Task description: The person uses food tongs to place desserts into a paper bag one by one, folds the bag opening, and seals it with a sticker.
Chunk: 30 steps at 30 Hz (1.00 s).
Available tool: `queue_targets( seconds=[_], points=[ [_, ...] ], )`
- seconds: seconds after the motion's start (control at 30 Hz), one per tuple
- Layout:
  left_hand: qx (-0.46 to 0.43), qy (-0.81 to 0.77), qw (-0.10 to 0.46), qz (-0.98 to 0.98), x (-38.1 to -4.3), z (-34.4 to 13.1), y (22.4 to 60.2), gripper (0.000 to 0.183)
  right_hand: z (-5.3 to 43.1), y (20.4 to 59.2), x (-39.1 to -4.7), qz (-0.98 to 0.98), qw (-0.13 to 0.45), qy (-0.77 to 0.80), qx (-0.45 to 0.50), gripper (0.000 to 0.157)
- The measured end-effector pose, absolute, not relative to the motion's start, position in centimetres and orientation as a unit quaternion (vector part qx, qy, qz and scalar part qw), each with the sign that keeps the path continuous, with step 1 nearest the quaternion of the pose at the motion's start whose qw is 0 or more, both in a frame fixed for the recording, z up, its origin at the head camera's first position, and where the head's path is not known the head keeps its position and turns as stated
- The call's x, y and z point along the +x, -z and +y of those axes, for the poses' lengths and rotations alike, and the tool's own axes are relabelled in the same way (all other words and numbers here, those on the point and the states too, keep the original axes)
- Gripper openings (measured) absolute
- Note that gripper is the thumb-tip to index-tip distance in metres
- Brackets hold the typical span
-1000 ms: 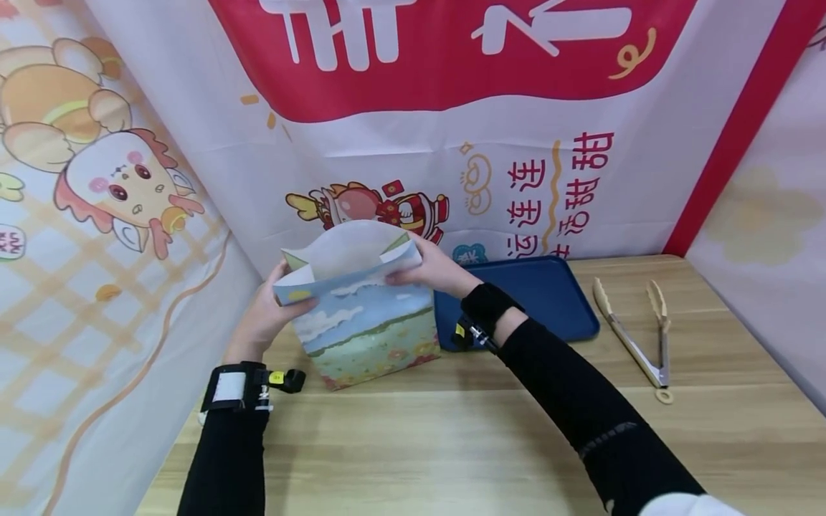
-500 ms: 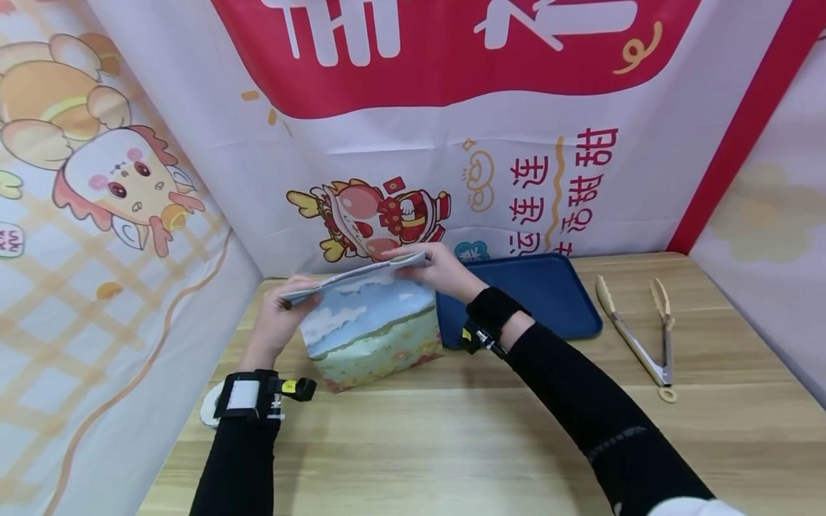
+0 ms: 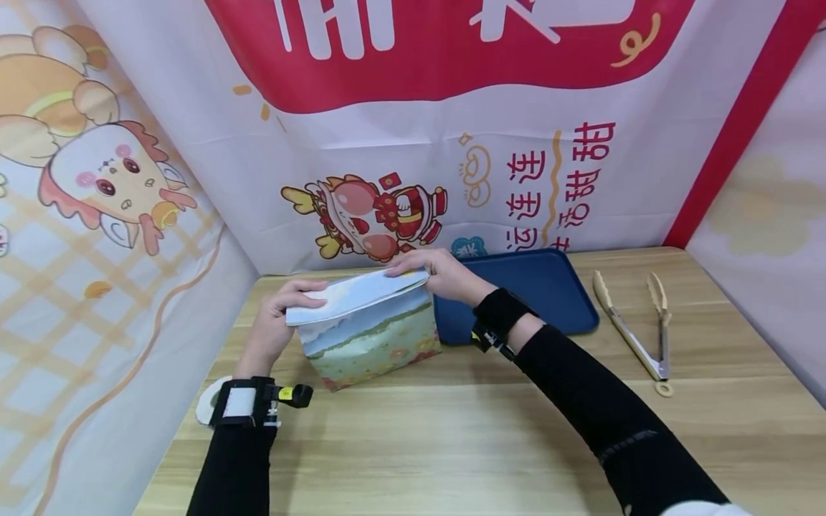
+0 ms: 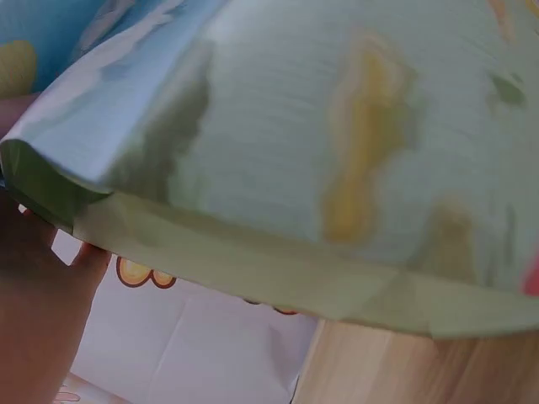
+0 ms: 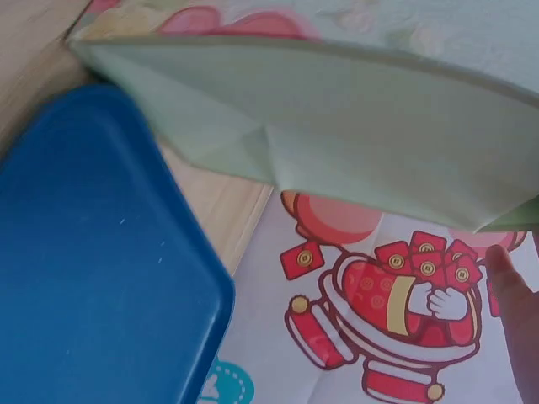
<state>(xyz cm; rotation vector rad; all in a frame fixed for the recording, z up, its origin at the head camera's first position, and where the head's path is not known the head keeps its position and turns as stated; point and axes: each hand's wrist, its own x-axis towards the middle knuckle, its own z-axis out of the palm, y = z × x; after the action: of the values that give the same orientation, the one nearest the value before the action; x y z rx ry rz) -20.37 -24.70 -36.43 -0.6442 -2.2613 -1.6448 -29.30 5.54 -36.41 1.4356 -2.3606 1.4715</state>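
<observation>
A paper bag (image 3: 381,340) printed with sky, clouds and flowers stands on the wooden table, its top folded over into a flat flap (image 3: 355,292). My left hand (image 3: 271,326) grips the left end of the fold, fingers on top. At the right end, my right hand (image 3: 448,276) pinches the same fold. In the left wrist view the bag's side (image 4: 278,143) fills most of the picture, with part of the left hand (image 4: 42,303) at its edge. The right wrist view shows the bag's creased side (image 5: 337,118) and a bit of the right hand (image 5: 518,320).
A blue tray (image 3: 535,290) lies right behind the bag, partly covered by the right hand and wrist. Metal tongs with beige tips (image 3: 635,337) lie spread farther right. A white round item (image 3: 206,403) sits beside the left wrist. Printed cloth (image 3: 387,136) hangs behind the table.
The bag's top was upright and gaping, then pressed flat, and is now folded over toward the front. Both hands have kept hold of its ends while turning it down.
</observation>
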Motion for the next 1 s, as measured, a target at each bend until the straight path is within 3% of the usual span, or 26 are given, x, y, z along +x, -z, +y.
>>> queue_targets(
  seconds=[0.1,0.2,0.47,0.8,1.0],
  points=[
    [-0.207,0.535,0.138,-0.808,-19.8,-24.8,36.4,0.011,5.7,37.3,-29.8,-0.761,-0.017,-0.437,0.480,0.044],
    [-0.214,0.491,0.147,-0.831,-19.3,-25.0,36.4,0.014,5.9,37.8,-29.7,-0.762,-0.024,-0.410,0.502,0.048],
    [-0.255,0.384,0.167,-0.871,-18.0,-24.8,36.6,0.038,6.0,36.7,-27.3,-0.745,-0.006,-0.467,0.477,0.032],
    [-0.215,0.400,0.231,-0.860,-18.1,-24.3,38.9,0.025,5.4,39.6,-27.2,-0.790,0.052,-0.492,0.362,0.045],
    [-0.199,0.398,0.230,-0.866,-18.5,-25.2,40.3,0.027,5.0,40.1,-26.2,-0.799,0.062,-0.508,0.315,0.048]
  ],
)
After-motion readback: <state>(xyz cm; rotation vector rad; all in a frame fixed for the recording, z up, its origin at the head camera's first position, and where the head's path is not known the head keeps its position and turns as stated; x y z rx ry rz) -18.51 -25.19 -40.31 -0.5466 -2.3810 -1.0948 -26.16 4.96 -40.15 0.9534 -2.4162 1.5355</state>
